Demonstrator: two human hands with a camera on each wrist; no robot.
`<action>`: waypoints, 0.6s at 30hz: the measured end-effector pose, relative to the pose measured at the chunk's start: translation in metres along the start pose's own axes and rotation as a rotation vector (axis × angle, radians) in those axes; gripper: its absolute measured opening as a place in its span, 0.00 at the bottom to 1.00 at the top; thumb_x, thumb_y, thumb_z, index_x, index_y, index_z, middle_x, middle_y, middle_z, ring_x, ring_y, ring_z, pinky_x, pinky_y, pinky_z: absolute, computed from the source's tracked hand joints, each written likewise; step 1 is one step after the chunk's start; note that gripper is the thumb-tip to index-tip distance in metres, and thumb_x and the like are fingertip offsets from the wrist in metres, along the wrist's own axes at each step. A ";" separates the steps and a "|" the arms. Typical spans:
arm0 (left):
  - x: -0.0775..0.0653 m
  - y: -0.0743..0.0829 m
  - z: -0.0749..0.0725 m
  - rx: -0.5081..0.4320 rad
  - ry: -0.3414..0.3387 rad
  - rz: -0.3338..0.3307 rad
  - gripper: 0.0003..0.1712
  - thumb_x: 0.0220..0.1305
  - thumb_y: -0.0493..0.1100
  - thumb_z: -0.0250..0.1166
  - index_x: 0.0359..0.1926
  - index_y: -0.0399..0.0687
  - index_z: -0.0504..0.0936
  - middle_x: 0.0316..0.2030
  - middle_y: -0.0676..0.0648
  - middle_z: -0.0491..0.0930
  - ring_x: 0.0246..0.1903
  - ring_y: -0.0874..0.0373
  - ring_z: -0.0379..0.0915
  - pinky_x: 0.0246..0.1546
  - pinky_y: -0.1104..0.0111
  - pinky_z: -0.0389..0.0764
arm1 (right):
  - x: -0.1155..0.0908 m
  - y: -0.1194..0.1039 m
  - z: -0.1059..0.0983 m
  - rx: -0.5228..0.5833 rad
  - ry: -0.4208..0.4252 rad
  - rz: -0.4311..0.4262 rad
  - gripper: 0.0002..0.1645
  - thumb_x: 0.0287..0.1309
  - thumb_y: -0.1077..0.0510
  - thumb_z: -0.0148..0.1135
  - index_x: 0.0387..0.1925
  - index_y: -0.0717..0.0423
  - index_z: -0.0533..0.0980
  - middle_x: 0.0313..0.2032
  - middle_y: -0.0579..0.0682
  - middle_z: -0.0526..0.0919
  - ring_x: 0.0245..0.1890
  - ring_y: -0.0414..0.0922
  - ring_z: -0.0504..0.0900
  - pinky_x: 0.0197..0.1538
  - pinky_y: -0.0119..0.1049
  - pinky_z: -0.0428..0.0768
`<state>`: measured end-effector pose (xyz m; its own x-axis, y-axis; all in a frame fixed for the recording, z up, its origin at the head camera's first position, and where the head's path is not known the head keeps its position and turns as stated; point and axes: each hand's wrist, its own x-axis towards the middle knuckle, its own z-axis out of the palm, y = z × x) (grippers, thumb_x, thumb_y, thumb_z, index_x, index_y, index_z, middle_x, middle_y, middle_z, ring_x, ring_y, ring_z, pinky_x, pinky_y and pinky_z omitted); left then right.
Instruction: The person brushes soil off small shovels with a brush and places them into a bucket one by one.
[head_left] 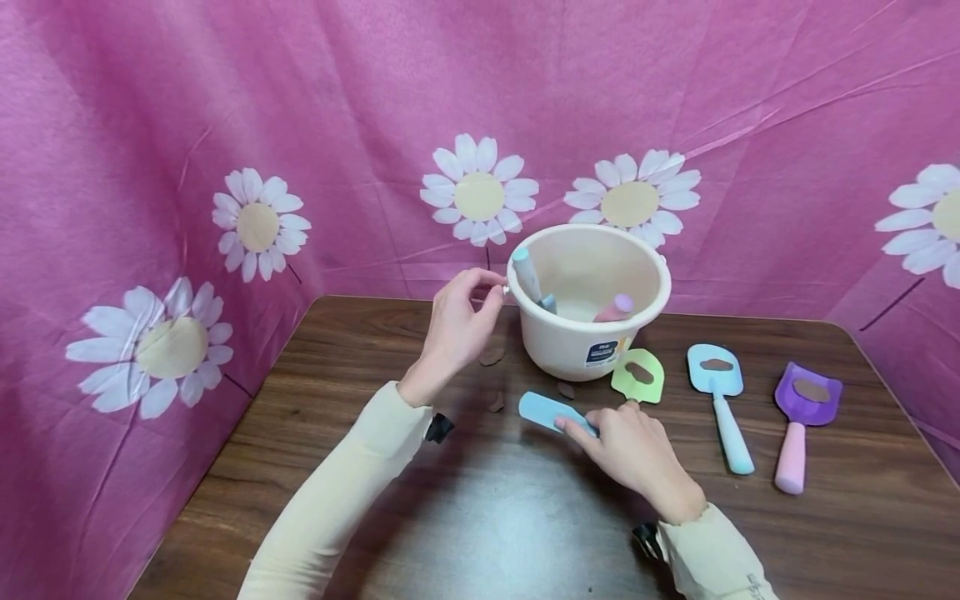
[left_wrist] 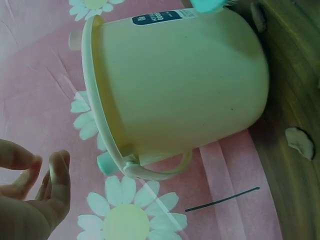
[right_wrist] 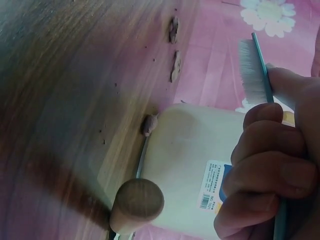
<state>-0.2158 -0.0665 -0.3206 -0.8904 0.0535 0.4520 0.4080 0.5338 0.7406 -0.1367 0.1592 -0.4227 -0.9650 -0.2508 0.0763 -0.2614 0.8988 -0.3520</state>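
My right hand (head_left: 633, 446) grips a light-blue brush (head_left: 551, 411) over the table; its white bristles (right_wrist: 251, 70) show in the right wrist view. At the left rim of a cream bucket (head_left: 551, 337), my left hand (head_left: 459, 321) hovers with thumb and fingertips loosely bent. A gap separates it from the bucket in the left wrist view, and nothing is between its fingers. Inside the bucket stand a blue handle (head_left: 527, 273) and a pink handle (head_left: 617, 307). Brown flat pieces (head_left: 497, 402) lie on the table by the bucket.
Right of the bucket lie a green scoop (head_left: 654, 382), partly hidden by my right hand, a light-blue scoop (head_left: 729, 425) and a purple scoop (head_left: 791, 458) with a pink handle. Each shows a brown patch on its blade. A pink flowered cloth (head_left: 375, 125) hangs behind the table.
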 end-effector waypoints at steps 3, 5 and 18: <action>-0.006 -0.003 -0.003 0.004 -0.004 -0.009 0.08 0.66 0.40 0.58 0.40 0.45 0.83 0.31 0.49 0.83 0.33 0.59 0.79 0.35 0.71 0.78 | -0.002 0.002 -0.003 -0.007 -0.010 0.012 0.35 0.60 0.25 0.45 0.10 0.43 0.63 0.12 0.42 0.61 0.17 0.42 0.65 0.19 0.35 0.61; -0.010 -0.005 -0.006 0.007 -0.010 -0.019 0.09 0.66 0.41 0.57 0.39 0.45 0.83 0.29 0.49 0.82 0.30 0.60 0.79 0.32 0.72 0.76 | -0.004 0.003 -0.005 -0.013 -0.015 0.016 0.35 0.60 0.25 0.45 0.10 0.42 0.64 0.12 0.43 0.63 0.20 0.43 0.67 0.20 0.35 0.62; -0.042 -0.032 -0.005 -0.036 -0.145 -0.131 0.09 0.67 0.41 0.55 0.35 0.48 0.82 0.25 0.46 0.83 0.23 0.56 0.80 0.23 0.72 0.77 | -0.021 0.026 -0.023 -0.016 0.034 0.000 0.32 0.61 0.29 0.51 0.12 0.43 0.61 0.13 0.41 0.61 0.14 0.40 0.63 0.18 0.33 0.60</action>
<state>-0.1900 -0.0899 -0.3605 -0.9550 0.1078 0.2762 0.2913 0.5138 0.8069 -0.1235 0.1964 -0.4116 -0.9651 -0.2386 0.1080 -0.2613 0.9044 -0.3372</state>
